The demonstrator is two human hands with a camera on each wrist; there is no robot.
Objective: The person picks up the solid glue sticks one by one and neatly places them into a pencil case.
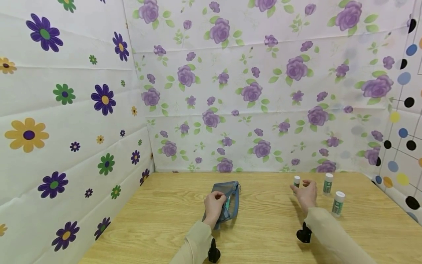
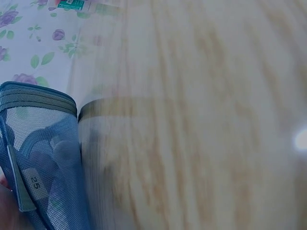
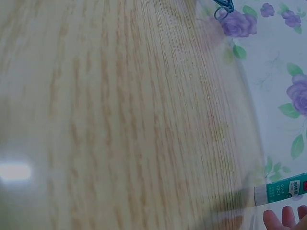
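Observation:
A blue mesh zip pouch (image 1: 236, 203) stands on the table, left of the middle. My left hand (image 1: 214, 206) pinches its upper edge between thumb and fingers. Something green and white shows beside that hand at the pouch. In the left wrist view the mesh pouch (image 2: 57, 153) has a zipped rim and a tag reading 25. My right hand (image 1: 306, 194) reaches over the table toward an upright glue stick (image 1: 297, 179) with a white cap. Its thumb overlaps the stick in the head view. In the right wrist view the loosely spread fingers (image 3: 288, 216) lie beside the green-labelled glue stick (image 3: 285, 189).
Two more glue sticks stand upright right of my right hand: a farther one (image 1: 328, 184) and a nearer one (image 1: 338, 204). The wooden table (image 1: 263, 220) meets a flower-printed cloth wall (image 1: 250, 128) at the back, with more cloth walls at both sides.

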